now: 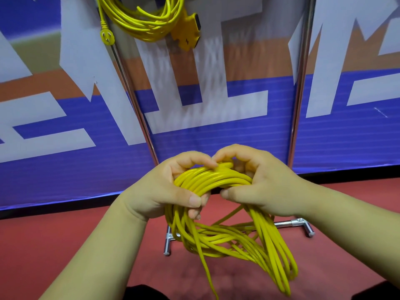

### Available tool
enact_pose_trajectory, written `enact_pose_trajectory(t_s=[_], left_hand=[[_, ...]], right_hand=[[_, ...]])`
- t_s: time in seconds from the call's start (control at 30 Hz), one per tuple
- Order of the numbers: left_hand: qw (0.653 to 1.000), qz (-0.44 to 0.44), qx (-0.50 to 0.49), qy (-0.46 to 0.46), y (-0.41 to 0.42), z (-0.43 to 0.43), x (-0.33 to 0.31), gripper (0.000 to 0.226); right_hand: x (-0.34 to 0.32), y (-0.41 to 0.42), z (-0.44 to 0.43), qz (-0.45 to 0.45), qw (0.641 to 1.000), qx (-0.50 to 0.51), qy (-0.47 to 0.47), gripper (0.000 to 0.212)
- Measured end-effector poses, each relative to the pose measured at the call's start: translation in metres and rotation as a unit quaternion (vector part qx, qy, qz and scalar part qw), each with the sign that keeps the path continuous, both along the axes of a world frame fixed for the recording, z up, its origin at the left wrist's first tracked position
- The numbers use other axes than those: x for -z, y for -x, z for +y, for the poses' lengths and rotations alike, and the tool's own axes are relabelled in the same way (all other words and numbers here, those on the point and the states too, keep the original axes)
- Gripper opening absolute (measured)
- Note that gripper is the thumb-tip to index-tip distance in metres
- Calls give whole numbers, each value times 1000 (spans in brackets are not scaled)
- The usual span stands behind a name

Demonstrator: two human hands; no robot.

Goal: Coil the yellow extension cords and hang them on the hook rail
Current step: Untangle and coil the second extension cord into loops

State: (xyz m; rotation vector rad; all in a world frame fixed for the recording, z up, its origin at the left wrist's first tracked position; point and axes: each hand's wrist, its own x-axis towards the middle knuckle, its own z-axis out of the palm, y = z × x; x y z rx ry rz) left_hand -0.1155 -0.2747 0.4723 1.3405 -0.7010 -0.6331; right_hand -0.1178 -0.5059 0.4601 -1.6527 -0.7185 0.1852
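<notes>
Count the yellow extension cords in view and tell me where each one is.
2. One coiled cord hangs at the top of the view. The second cord is gripped by the left hand and right hand, its loops hanging low. Others may be out of frame.

Both hands grip the top of a coiled yellow cord (213,180); the left hand (166,187) wraps its fingers round the bundle from the left, thumb across the front; the right hand (257,182) curls over it from the right; the loops hang below, one loose strand trailing down; a second coiled cord (142,20) hangs above with its plug (107,36) and socket block (188,31); chrome rack poles (299,83) stand before a blue banner (216,144); the rack's foot (303,224) rests on red floor (54,230).
</notes>
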Motion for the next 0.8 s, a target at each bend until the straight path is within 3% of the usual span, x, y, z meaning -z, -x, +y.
enact_pose_trajectory(t_s=[0.27, 0.47, 0.63, 0.8], left_hand=[[999, -21, -36, -19, 2, 3, -11, 72], [987, -65, -131, -62, 2, 5, -10, 68], [983, -80, -150, -67, 3, 4, -8, 83], [976, -87, -182, -85, -4, 8, 8, 84]], right_hand=[[-9, 2, 1, 92, 994, -18, -55, 51], [-14, 3, 3, 65, 997, 14, -50, 49], [-20, 6, 3, 49, 996, 44, -62, 46], [-24, 1, -1, 74, 988, 85, -105, 45]])
